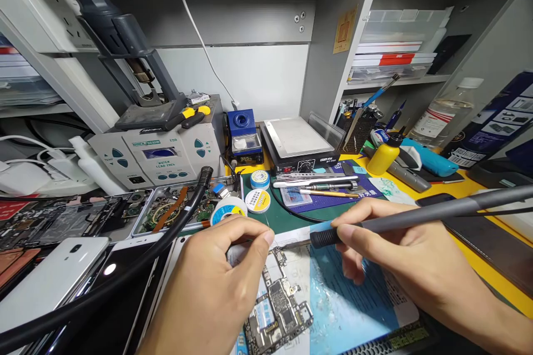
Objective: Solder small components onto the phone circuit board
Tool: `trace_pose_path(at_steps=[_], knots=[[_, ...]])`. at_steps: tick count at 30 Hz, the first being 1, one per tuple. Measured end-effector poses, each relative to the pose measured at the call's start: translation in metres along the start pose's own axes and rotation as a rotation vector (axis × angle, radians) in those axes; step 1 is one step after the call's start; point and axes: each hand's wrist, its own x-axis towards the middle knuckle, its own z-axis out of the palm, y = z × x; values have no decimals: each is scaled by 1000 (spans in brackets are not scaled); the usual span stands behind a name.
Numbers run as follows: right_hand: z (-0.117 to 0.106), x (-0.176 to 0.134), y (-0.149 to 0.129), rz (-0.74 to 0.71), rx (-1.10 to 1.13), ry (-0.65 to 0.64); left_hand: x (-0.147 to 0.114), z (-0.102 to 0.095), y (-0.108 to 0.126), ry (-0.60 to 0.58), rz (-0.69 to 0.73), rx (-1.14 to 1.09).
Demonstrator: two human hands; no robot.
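Observation:
My right hand (387,238) grips a dark grey soldering iron (408,219) by its black ribbed sleeve. The iron points left, its thin tip close to the upper end of a phone circuit board (287,299). My left hand (225,272) is closed in a pinch, thumb against forefinger, just left of the tip. Above those fingertips shows a fine strand that looks like solder wire (267,223). Partly behind the left hand, the board lies on a blue and white sheet (353,288). Whether the tip touches the board I cannot tell.
A black hose (166,244) crosses the left side above several phones (62,266). A hot air station (166,155), an iron station (244,130) and a heating plate (297,136) stand behind. Tweezers and tools (320,184) lie near a yellow bottle (383,156).

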Motion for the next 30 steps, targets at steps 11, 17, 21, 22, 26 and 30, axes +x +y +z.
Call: trace_pose_path(at_steps=[11,17,21,22,26,30], knots=[[1,0,-3,16,-18,17,0,0,-1,1,-14,29],[1,0,-1,11,-10,6,-1,-1,-2,12,5,20],[0,0,0,14,-15,15,-2,-1,-2,-4,-5,23],[0,0,0,12,-17,15,-2,-1,-2,-4,3,23],[-1,1,-1,-4,-21,15,1,-1,0,11,18,33],[0,0,0,4,-28,18,1,-1,-1,9,25,38]])
